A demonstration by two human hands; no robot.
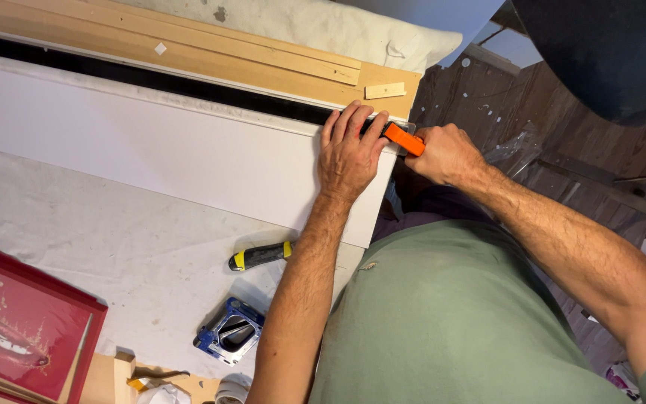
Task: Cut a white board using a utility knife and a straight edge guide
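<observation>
My left hand [349, 150] lies flat, fingers spread, on the right end of a long white board [151, 150] that rests on a white cloth. My right hand [446, 153] is closed around an orange-handled tool [404, 138] at the board's top right corner; the tool's tip is hidden under my left fingers. A black strip [188, 82] runs along the board's far edge, with light wooden slats [211, 45] behind it.
A black and yellow handled tool [261, 256] and a blue metal clamp-like device [231, 331] lie on the cloth [76, 232] near me. A red framed picture [20, 322] sits at the lower left. A small wood offcut [385, 90] rests on the slats. Dark wooden floor [562, 127] is at right.
</observation>
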